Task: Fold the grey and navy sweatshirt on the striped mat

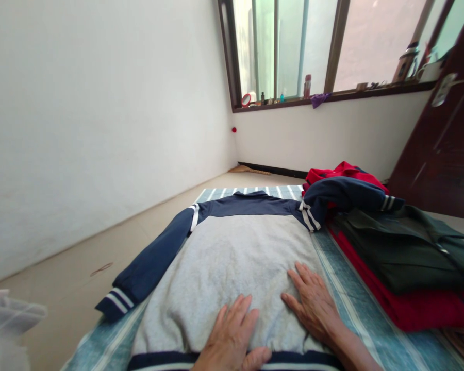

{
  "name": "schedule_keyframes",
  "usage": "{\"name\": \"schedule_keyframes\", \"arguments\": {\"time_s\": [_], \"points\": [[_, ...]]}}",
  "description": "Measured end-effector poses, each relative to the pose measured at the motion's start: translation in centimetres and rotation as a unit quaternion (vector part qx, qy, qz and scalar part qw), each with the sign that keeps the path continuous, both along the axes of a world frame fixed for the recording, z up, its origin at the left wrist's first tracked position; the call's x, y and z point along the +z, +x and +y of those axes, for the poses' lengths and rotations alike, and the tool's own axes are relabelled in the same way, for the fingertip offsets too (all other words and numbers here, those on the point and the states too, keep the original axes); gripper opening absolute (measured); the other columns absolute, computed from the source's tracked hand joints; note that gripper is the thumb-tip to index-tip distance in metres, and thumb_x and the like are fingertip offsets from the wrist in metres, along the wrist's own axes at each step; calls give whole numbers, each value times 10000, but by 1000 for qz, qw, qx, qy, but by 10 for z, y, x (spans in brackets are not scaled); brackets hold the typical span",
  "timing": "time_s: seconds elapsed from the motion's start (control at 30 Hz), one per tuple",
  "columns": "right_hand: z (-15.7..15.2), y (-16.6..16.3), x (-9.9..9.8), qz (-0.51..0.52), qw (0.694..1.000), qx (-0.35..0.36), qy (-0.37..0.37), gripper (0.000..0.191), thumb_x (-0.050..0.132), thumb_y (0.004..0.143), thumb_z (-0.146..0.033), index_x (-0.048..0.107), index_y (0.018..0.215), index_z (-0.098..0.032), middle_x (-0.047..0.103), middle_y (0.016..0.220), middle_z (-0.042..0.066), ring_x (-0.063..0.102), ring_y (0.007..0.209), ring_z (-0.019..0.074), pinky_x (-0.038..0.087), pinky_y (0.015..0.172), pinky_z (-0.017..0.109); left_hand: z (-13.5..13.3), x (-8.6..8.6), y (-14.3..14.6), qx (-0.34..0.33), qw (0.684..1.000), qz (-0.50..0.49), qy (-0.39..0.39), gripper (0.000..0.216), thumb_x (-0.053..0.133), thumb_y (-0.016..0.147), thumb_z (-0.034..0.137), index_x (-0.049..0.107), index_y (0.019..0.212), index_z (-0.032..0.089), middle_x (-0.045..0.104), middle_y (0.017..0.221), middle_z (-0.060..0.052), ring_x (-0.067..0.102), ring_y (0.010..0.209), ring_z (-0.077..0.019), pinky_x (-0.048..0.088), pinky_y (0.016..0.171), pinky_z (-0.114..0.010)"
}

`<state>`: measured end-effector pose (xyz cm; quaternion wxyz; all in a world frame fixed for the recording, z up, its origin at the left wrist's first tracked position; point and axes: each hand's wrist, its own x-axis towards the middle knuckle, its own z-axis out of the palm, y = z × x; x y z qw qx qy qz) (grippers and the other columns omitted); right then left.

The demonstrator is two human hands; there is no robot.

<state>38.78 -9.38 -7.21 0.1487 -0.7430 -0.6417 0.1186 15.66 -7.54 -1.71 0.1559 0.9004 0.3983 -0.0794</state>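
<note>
Smoothing step: left hand (pixel 232 337) and right hand (pixel 313 301), open and flat at lower centre, press the grey sweatshirt (pixel 232 263); folding its sleeves likely follows.

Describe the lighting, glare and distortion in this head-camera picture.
Head view: daylight from the window washes out its panes and lights the room softly; both hands, left and right, on the grey sweatshirt cast only faint shadows; wide-lens distortion tilts the walls and the door; the bottom left corner is blurred.
</note>
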Motion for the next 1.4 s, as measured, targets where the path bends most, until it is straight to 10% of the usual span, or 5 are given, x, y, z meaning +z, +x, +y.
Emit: {"name": "schedule_keyframes", "arguments": {"time_s": [0.57, 0.87, 1.4], "points": [[2, 4, -4, 17, 1000, 5, 9, 582, 447, 866, -507, 513, 1337, -171, 344, 1486, 122, 275, 1382, 284, 216, 1116, 439, 26, -1, -14, 133, 988, 74, 36, 670, 375, 883, 554, 316, 1449, 202, 157, 1543, -83, 106, 1425, -246, 88, 1154, -490], [57, 24, 12, 6, 997, -10, 78, 552, 423, 881, -491, 541, 1278, -127, 472, 1380, 161, 435, 1278, 278, 346, 1050, 390, 44, 20, 13, 127, 988, 24, 79, 597, 415, 876, 476, 454, 1373, 148, 289, 1503, -136, 230, 1399, -275, 202, 1129, -493], [96, 34, -19, -32, 998, -18, 55, 627, 371, 901, -560, 468, 1359, -143, 377, 1456, 174, 280, 1374, 303, 151, 1115, 448, 104, -19, 42, 167, 981, 73, 65, 732, 281, 883, 553, 199, 1479, 135, 52, 1557, -67, 14, 1431, -235, 49, 1155, -482]]}}
